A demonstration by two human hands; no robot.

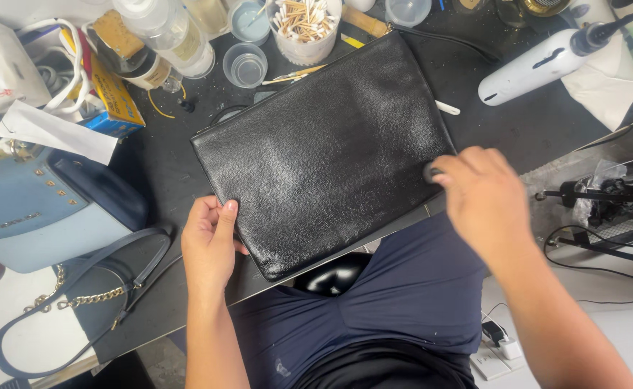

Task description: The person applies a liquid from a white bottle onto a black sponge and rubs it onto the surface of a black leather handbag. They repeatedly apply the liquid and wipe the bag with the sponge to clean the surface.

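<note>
Two hands at a black leather pouch on a cluttered worktop.

The left hand (208, 245) has its grip closed on the near left edge of the pouch (324, 155), thumb on top and fingers under. The right hand (478, 194) presses its bunched fingertips on the pouch's right edge, pinching something small and dark that is too blurred to name. The pouch lies flat and slanted on the dark worktop (165, 166), its near corner jutting over the edge above the person's blue lap. Just left sits a pale blue handbag (36, 209) with a chain strap. Beyond the pouch stand a cup of cotton swabs (303, 25), small clear cups (245, 65) and bottles (172, 32). A white heat tool (540, 65) lies at the far right.
</note>
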